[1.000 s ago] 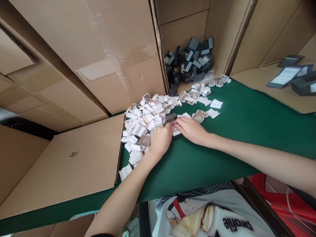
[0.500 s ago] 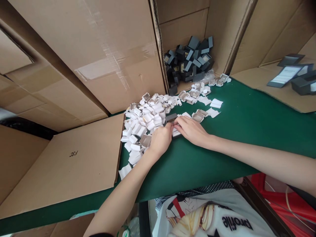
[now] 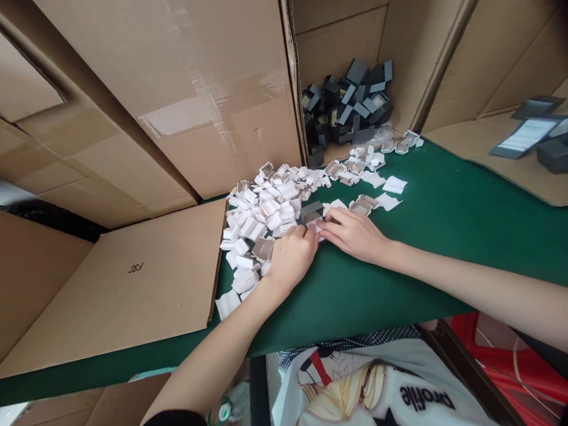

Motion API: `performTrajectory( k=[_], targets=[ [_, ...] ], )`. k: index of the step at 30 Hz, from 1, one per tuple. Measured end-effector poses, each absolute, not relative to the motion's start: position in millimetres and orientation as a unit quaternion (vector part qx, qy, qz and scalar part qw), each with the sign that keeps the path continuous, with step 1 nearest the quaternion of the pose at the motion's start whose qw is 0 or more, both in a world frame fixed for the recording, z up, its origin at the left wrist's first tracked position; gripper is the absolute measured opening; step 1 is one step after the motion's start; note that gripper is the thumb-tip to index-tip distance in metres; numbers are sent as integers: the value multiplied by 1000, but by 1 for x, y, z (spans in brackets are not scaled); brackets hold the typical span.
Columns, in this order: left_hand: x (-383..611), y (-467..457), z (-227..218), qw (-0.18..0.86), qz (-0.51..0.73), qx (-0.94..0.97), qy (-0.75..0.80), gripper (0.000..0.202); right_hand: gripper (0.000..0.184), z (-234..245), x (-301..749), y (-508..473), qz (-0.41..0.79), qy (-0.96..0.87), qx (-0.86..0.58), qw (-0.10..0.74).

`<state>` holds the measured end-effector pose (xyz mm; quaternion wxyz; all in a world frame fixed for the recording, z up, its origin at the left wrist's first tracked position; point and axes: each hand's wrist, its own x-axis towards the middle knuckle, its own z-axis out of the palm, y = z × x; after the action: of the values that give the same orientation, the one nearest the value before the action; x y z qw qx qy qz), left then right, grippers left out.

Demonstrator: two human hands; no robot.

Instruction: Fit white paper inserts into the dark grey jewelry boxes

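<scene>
My left hand [image 3: 291,254] and my right hand [image 3: 355,232] meet fingertip to fingertip on the green table [image 3: 444,236]. Together they pinch a small dark grey box [image 3: 311,211] with a white insert at its near edge. Both hands have their fingers closed on it. A heap of small white folded card inserts [image 3: 266,216] lies just left of and behind my hands, touching my left hand. More white inserts [image 3: 368,177] trail off to the right behind the box.
A big cardboard box [image 3: 346,35] lying open on its side at the back holds a pile of dark grey boxes [image 3: 348,103]. Large cardboard panels [image 3: 177,100] fill the left; a flat flap [image 3: 119,284] lies on the table. Dark trays [image 3: 528,133] sit on cardboard far right.
The view has shifted slightly. My hands stay together on the small dark box, with more of the box now showing beyond my fingers.
</scene>
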<state>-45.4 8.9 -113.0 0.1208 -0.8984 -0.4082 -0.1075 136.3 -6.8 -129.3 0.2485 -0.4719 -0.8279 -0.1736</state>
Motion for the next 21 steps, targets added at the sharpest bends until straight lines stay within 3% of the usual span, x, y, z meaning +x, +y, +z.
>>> performTrajectory(
  k=[8,15,21],
  targets=[
    [-50,6,-117,170,-190,-919,-300,29,35,-129,138,-14,-205,-832,-470,213],
    [-55,10,-114,137,-163,-925,-314,27,21,-126,147,-12,-208,-850,-361,322],
    [-56,15,-116,175,-131,-926,-308,28,19,-131,145,-5,-161,-875,-331,314]
  ],
)
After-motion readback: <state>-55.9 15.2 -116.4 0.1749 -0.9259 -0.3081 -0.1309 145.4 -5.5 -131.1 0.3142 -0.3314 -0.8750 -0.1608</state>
